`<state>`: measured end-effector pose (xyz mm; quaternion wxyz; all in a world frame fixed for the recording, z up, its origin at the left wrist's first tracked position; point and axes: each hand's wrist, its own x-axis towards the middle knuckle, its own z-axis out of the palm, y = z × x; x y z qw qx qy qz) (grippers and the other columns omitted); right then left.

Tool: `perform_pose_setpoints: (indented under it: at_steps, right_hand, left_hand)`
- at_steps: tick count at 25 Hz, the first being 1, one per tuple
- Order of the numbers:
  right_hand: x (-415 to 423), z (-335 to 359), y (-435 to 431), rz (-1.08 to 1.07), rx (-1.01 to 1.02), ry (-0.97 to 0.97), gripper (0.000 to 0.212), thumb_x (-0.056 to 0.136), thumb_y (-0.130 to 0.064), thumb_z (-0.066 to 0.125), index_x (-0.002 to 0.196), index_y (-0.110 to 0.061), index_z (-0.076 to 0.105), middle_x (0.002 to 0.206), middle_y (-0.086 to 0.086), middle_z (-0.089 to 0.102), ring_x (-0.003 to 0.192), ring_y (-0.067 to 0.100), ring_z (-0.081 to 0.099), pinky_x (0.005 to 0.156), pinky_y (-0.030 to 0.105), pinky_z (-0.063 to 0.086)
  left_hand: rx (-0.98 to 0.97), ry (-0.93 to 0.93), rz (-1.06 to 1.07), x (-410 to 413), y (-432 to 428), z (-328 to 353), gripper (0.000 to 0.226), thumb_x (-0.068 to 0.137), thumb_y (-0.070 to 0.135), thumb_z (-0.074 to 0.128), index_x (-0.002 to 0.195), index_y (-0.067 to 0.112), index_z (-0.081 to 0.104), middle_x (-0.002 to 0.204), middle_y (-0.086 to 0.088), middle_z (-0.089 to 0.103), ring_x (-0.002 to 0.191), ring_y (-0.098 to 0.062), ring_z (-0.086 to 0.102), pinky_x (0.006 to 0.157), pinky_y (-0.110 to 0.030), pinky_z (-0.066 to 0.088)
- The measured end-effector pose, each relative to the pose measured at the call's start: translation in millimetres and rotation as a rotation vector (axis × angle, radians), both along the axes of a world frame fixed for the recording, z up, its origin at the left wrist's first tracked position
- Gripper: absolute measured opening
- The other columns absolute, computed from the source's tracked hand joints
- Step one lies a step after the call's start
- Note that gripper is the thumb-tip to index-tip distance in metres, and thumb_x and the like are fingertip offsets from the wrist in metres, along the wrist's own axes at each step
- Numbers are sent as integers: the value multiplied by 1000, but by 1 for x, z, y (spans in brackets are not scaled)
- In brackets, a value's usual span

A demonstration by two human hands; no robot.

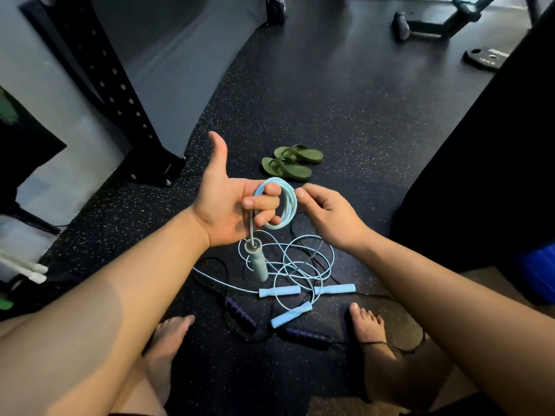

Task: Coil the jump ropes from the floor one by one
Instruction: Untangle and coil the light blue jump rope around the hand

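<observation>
The fingers (264,202) of the left hand (223,202) were curled through the coil (288,205) of light blue jump rope, so the loops hung around them. The thumb of this hand stood straight up, away from the rope, and the palm faced upward. From the coil 1 strand went down past these fingers to a blue handle (259,264) with a metal cap, which hung in the air below the hand.

The right hand (327,211) was just beside the coil. Its fingertips (301,193), the thumb and the forefinger, met at the right edge of the loops and seemed to pinch a strand there. The other fingers were bent loosely behind.

Both hands were held above the floor (330,115), a dark rubber surface with pale specks. Directly under them lay a loose tangle of light blue rope (300,259) with 3 light blue handles (279,291) near it. A thin black rope (390,345) lay mixed with this tangle, and its 2 dark purple handles (240,313) lay closer to the person. The bare left foot (168,334) and right foot (368,325) stood on each side of the ropes.

Beyond the hands a pair of green sandals (292,162) lay together. A black rack post (120,94) with holes stood at the left, and a weight plate (485,57) lay far at the upper right.
</observation>
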<state>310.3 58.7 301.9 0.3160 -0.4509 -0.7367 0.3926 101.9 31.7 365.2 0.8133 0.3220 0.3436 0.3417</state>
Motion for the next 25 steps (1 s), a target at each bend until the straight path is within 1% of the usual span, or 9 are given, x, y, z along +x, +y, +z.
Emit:
perform_pose_setpoints:
  at_steps: [2, 4, 9, 12, 15, 17, 19, 22, 25]
  right_hand:
    - [-3, -2, -1, 39, -97, 10, 39, 106, -42, 43, 81, -18, 60, 63, -10, 48, 59, 5, 44, 61, 32, 39]
    - [-5, -6, -2, 84, -216, -31, 43, 104, -46, 40, 85, -17, 64, 63, -1, 51, 59, 14, 48, 62, 36, 41]
    - [-3, -20, -8, 224, -340, -405, 28, 106, -29, 46, 99, -9, 65, 78, 5, 70, 71, 23, 61, 64, 30, 46]
    - [0, -17, -10, 266, -343, -502, 29, 106, -29, 45, 102, -12, 68, 71, -3, 68, 66, 15, 59, 62, 30, 47]
    - [-4, 0, -16, 320, -218, -443, 39, 106, -37, 46, 101, -3, 66, 63, -7, 53, 51, 1, 46, 52, 18, 38]
    - [-8, 12, -23, 373, -118, -405, 45, 105, -42, 46, 96, -1, 63, 63, -7, 46, 51, 4, 42, 51, 18, 34]
    - [-11, 22, -28, 422, -59, -365, 44, 104, -44, 49, 84, -5, 58, 61, -8, 42, 53, 5, 38, 52, 22, 33]
    - [-14, 33, -35, 424, -22, -271, 37, 105, -39, 50, 85, -10, 63, 57, -11, 41, 51, 5, 39, 51, 20, 31]
    - [-13, 44, -34, 343, 41, -128, 30, 105, -34, 50, 92, -18, 71, 56, -15, 47, 51, 4, 43, 52, 19, 33]
  left_hand:
    - [2, -90, 89, -1, 0, 0, 110, 57, 106, 1, 74, 12, 55, 51, 5, 33, 51, -20, 42, 80, -34, 44]
    - [13, -176, 199, -4, 1, 0, 109, 57, 106, 6, 78, 11, 54, 54, 5, 36, 54, -20, 44, 82, -32, 45]
    - [58, -425, 481, -25, 10, 7, 98, 65, 103, 27, 88, 11, 52, 74, 1, 48, 68, -17, 49, 90, -29, 44]
    - [76, -472, 693, -42, 18, 14, 98, 71, 98, 36, 101, 7, 54, 80, -5, 50, 71, -22, 54, 85, -38, 54]
    - [118, -326, 890, -50, 27, 10, 101, 79, 91, 38, 132, 7, 55, 82, -6, 54, 72, -21, 56, 90, -48, 58]
    - [124, -155, 948, -49, 33, 2, 98, 83, 88, 35, 133, 5, 55, 89, -6, 52, 71, -19, 57, 86, -49, 60]
    - [99, 25, 919, -46, 37, -10, 107, 81, 89, 34, 140, 1, 50, 102, -10, 50, 77, -23, 61, 80, -49, 61]
    - [87, 404, 712, -37, 33, -22, 115, 80, 93, 20, 142, -1, 46, 118, -23, 60, 96, -37, 72, 83, -46, 60]
    - [125, 695, 248, -24, 20, -27, 124, 80, 92, -3, 125, -6, 58, 107, -27, 69, 103, -37, 71, 104, -46, 47]
